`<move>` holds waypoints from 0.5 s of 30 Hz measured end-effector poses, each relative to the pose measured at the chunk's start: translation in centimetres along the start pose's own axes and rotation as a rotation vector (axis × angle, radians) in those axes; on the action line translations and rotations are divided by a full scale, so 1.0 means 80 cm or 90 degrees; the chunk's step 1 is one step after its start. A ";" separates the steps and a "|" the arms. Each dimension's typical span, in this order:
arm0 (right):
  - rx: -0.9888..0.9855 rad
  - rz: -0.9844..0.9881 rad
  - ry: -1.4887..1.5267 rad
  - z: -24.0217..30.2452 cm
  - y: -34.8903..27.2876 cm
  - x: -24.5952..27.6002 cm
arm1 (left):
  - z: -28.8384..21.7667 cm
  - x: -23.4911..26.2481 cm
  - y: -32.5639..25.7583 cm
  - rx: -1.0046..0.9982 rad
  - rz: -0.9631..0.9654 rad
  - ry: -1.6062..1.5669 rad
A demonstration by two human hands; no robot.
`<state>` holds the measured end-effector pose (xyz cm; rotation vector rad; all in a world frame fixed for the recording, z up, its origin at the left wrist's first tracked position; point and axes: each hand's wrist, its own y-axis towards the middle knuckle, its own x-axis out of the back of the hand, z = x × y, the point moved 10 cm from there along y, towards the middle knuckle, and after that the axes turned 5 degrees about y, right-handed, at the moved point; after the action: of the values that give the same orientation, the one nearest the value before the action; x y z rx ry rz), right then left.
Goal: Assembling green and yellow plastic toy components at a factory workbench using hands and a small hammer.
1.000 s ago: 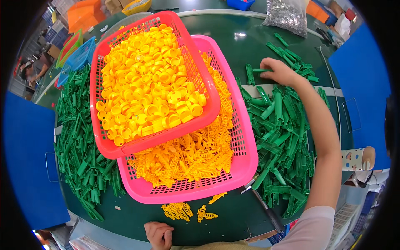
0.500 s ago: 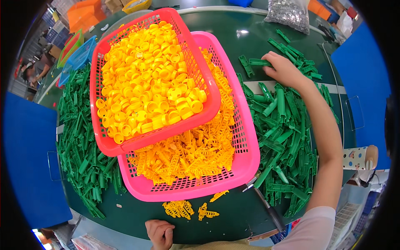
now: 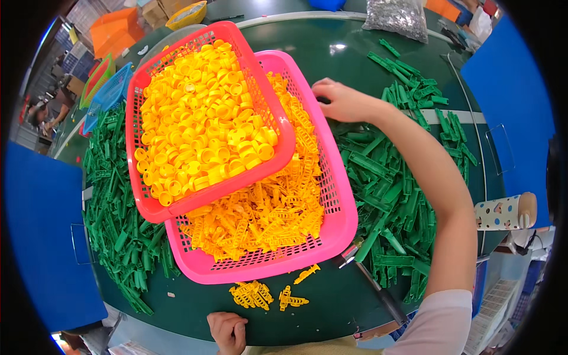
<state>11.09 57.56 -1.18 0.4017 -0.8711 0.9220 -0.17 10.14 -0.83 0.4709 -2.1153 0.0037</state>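
My left hand (image 3: pixel 228 331) rests in a loose fist on the table's near edge, with nothing showing from it. Close by lie small heaps of yellow ladder-like plastic clips (image 3: pixel 251 294). My right hand (image 3: pixel 343 102) is at the far right side of the pink basket (image 3: pixel 349 228), low over the table with fingers curled. Its fingertips are partly hidden, and I cannot make out what is under them. Green plastic strips (image 3: pixel 378 160) lie heaped below that forearm. More yellow clips (image 3: pixel 266 219) fill the pink basket; a red basket (image 3: pixel 281 127) of round yellow caps (image 3: pixel 201 118) sits tilted on it.
Another green strip heap (image 3: pixel 121 207) covers the table's left side. A pen-like tool (image 3: pixel 381 296) lies at the near right, by a patterned roll (image 3: pixel 503 212). A clear bag of small grey parts (image 3: pixel 397 19) stands at the back. Blue panels (image 3: pixel 44 231) flank the table.
My right hand has moved left from the loose green strips to the pink basket's side. The strips it was touching no longer show. My left hand stays put. The whole view has shifted slightly.
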 end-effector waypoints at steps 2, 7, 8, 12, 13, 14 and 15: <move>0.093 0.035 0.062 0.041 -0.014 -0.021 | -0.002 0.000 -0.002 0.000 -0.009 0.004; 0.119 0.002 0.036 0.067 -0.061 -0.028 | -0.003 0.003 0.002 0.007 0.006 -0.007; 0.120 0.003 0.038 0.070 -0.070 -0.027 | -0.002 0.002 0.002 0.010 0.010 -0.004; 0.125 0.058 0.023 0.063 -0.102 -0.028 | -0.003 -0.002 0.004 0.012 0.016 -0.007; 0.139 0.072 0.037 0.075 -0.107 -0.021 | -0.003 0.000 0.002 0.005 0.011 -0.006; 0.157 0.087 0.055 0.087 -0.109 -0.016 | -0.004 0.003 -0.001 0.002 0.006 0.001; 0.085 0.075 0.148 0.077 -0.102 -0.002 | -0.003 0.005 -0.003 0.009 0.005 0.009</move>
<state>14.85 48.93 2.83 0.3517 -0.6275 1.1156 -0.07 9.84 -0.39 0.4701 -2.1050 0.0254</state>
